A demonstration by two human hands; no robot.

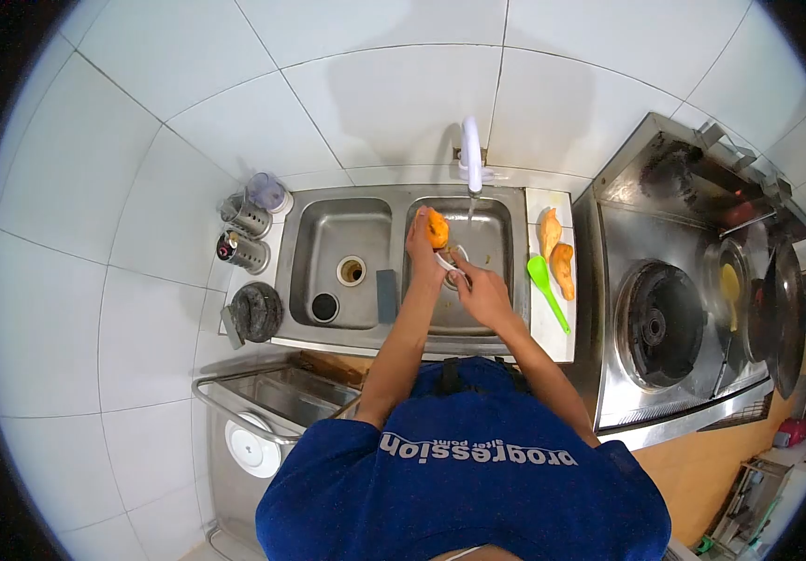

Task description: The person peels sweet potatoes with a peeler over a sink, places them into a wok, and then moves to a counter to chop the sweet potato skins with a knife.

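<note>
Over the right sink basin, my left hand is closed around an orange piece of root vegetable, which looks like a sweet potato, with darker patches on its surface. My right hand is closed just below and to the right, its fingers on a white tool that looks like a peeler. The tool's working end is too small to make out. Small scraps lie on the basin floor. Water runs from the white faucet behind my hands.
Two yellow-orange roots and a green spoon lie on the right ledge, beside the stove. A grey block rests on the sink divider. Metal utensil holders and a dark stone mortar stand at left.
</note>
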